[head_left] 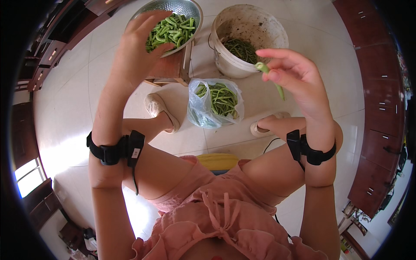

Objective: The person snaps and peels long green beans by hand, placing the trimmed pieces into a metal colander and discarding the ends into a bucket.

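My left fingers (149, 18) spread empty by the upper-left bowl (190, 9); right fingers (282, 53) pinch a bean (262, 67), maybe so it stays.

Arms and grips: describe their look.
Left grip and right grip are ungloved. Each forearm carries a black strap with a black box and thin black cable; the left box bears a white label. The pink frilled top covers neither forearm.

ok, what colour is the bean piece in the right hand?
The bean piece is light green; seen in the head view.
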A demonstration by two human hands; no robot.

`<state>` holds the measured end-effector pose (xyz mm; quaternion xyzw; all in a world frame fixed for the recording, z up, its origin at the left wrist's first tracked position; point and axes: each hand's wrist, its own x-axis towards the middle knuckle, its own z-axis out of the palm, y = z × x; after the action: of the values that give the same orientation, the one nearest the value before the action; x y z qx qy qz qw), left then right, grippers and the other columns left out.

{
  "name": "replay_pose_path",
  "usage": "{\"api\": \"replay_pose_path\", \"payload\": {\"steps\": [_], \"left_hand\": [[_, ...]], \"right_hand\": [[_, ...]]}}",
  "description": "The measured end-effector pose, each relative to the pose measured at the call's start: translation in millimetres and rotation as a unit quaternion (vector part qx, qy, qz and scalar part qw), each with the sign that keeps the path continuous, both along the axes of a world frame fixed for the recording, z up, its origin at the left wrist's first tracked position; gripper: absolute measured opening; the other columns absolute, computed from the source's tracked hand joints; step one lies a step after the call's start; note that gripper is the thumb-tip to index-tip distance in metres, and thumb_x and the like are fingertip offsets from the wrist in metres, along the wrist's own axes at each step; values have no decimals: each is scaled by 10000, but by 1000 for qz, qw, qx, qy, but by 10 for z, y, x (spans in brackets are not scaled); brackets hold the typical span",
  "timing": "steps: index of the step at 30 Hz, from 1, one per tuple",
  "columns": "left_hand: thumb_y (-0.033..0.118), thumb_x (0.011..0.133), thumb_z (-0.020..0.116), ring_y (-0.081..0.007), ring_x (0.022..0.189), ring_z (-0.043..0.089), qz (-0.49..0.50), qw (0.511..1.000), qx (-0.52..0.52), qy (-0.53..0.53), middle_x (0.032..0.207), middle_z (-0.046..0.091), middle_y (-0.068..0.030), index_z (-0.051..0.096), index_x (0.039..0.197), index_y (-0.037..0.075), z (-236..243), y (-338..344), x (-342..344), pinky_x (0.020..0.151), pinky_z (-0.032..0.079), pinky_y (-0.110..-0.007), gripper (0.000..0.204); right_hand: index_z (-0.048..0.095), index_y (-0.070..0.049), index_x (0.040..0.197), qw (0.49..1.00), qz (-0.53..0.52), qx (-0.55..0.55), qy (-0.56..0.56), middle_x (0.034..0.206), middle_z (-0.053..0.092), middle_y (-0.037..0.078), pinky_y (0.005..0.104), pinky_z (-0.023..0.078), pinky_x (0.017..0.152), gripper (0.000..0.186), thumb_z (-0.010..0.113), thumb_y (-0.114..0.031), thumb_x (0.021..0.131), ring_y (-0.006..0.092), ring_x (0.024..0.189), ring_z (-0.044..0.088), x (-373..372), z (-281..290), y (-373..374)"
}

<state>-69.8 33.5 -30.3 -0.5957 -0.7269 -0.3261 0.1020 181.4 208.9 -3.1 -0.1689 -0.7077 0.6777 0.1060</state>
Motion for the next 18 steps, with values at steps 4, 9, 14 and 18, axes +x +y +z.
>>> {"api": "replay_pose_path", "payload": {"steps": [4, 9, 14, 18], "left_hand": [[56, 673, 760, -288, 974, 582, -172, 971, 12, -169, 1061, 623, -83, 616, 1118, 91, 192, 126, 529, 891, 433, -390, 469], [16, 670, 762, -230, 891, 598, -204, 971, -4, -122, 960, 659, -60, 662, 974, 33, 252, 159, 802, 796, 456, -347, 321], [-31, 741, 716, -206, 869, 588, -190, 965, 55, -173, 953, 638, -82, 649, 955, 6, 237, 178, 671, 783, 482, -310, 227], [-56, 781, 681, -176, 875, 580, -166, 963, 69, -202, 947, 615, -94, 637, 955, -9, 238, 166, 685, 763, 493, -269, 186]], "right_hand": [[625, -29, 1125, 999, 19, -32, -17, 884, 675, 44, 204, 463, 728, 292, 671, -95, 845, 83, 835, 616, -74, -2, -104], [625, -7, 1094, 997, 22, -75, -4, 893, 677, 52, 227, 477, 771, 291, 695, -117, 834, 100, 843, 623, -134, -40, -160], [641, 11, 1029, 999, -17, 5, 47, 888, 675, 47, 254, 475, 805, 250, 709, -103, 817, 117, 866, 608, -140, -5, -128], [655, 20, 969, 989, -57, 103, 90, 875, 675, 42, 261, 468, 778, 192, 702, -69, 806, 117, 850, 595, -98, -12, -153]]}}
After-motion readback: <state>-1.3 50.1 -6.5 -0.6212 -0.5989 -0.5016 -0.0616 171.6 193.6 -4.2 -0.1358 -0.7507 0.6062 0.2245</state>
